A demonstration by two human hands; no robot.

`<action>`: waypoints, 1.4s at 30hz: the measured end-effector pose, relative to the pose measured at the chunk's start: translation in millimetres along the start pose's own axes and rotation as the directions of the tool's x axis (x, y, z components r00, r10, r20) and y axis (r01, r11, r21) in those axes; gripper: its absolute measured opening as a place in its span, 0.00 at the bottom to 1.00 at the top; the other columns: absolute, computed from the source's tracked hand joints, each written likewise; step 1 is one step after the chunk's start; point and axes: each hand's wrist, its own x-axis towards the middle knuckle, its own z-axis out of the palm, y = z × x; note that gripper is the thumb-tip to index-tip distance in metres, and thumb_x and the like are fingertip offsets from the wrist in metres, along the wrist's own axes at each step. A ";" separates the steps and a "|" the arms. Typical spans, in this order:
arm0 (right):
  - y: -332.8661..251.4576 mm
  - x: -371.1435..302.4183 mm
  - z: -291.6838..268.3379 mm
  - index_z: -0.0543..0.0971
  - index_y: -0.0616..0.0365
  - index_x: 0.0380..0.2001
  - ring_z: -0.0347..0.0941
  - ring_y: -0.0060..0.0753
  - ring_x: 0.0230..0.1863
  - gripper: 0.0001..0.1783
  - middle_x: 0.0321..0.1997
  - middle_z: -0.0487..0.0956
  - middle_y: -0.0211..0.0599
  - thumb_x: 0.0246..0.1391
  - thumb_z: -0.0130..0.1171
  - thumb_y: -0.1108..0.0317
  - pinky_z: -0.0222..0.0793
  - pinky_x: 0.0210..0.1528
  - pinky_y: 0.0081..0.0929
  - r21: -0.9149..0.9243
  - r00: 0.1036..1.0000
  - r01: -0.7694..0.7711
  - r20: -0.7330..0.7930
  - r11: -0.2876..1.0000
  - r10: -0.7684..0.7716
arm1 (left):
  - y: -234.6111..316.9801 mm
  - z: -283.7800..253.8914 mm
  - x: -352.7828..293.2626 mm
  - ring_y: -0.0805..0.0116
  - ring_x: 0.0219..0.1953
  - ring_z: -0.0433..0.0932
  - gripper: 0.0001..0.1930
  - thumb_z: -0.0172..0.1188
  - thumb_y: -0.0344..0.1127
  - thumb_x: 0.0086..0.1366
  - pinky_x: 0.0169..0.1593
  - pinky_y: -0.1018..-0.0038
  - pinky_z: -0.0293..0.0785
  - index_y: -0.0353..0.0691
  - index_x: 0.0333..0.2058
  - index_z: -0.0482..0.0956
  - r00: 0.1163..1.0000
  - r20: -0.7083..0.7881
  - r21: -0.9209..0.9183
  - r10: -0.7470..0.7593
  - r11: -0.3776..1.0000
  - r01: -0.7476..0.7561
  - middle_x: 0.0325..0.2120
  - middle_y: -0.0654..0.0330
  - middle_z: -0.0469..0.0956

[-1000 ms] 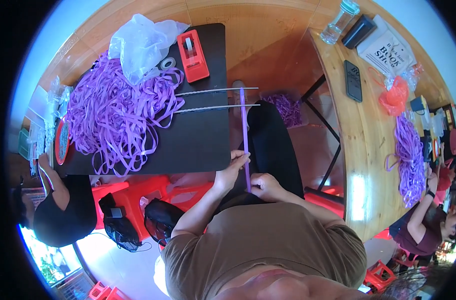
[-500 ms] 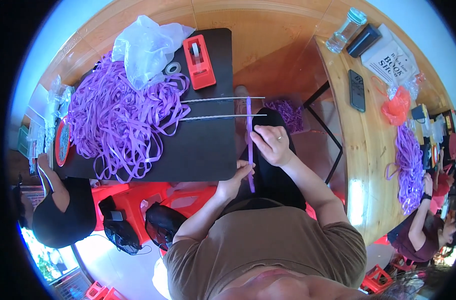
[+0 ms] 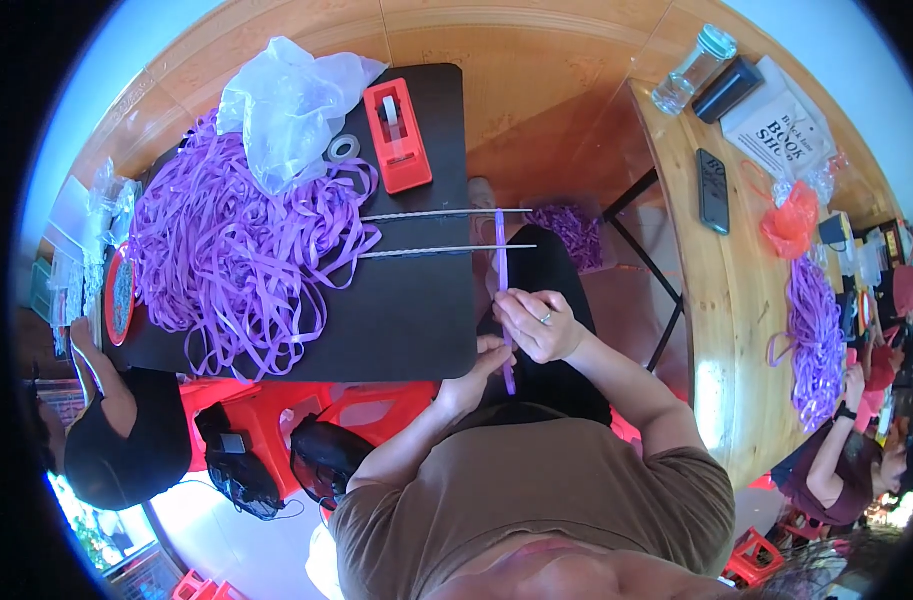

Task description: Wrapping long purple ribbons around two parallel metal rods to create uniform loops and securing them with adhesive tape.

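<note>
A flat purple ribbon hangs over the ends of two thin metal rods that jut past the right edge of the black table. Its lower part runs down toward me. My right hand, with a ring on one finger, pinches the ribbon below the rods. Just below it, my left hand grips the same ribbon near its lower end, and the two hands nearly touch. On the table to the left lies a large tangled heap of purple ribbon, covering the rods' other ends.
A red tape dispenser, a tape roll and a clear plastic bag lie behind the heap. Below sits a bin of purple scraps. The wooden table at right holds a phone and a bottle. Other people sit both sides.
My right hand has slid down the ribbon, away from the rods, closer to my left hand. The whole view has shifted slightly.
</note>
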 end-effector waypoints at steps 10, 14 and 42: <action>-7.6 8.0 -18.2 0.80 0.64 0.37 0.72 0.34 0.49 0.19 0.49 0.77 0.42 0.42 0.55 0.65 0.59 0.43 0.26 -0.017 0.998 -0.054 0.035 0.998 0.054 | 2.9 2.2 0.0 0.76 0.31 0.71 0.10 0.54 0.34 0.66 0.38 0.79 0.67 0.33 0.36 0.77 0.989 0.136 -0.136 0.065 0.990 -0.047 0.28 0.63 0.75; -1.1 32.7 -36.0 0.80 0.65 0.35 0.75 0.37 0.43 0.19 0.44 0.79 0.44 0.36 0.59 0.69 0.59 0.41 0.28 0.077 0.993 -0.120 0.002 0.990 0.120 | 0.3 -2.6 2.8 0.74 0.32 0.73 0.11 0.54 0.36 0.65 0.40 0.77 0.69 0.33 0.39 0.76 0.972 0.232 -0.316 -0.043 0.941 0.118 0.29 0.62 0.76; 145.0 43.3 102.4 0.79 0.70 0.33 0.79 0.35 0.31 0.10 0.31 0.81 0.46 0.56 0.53 0.72 0.77 0.38 0.29 0.315 0.153 -0.581 0.948 -0.751 0.279 | 21.8 43.3 132.5 0.72 0.51 0.69 0.19 0.48 0.29 0.68 0.54 0.75 0.65 0.35 0.58 0.64 0.761 -0.346 0.049 0.549 0.821 -0.569 0.53 0.58 0.68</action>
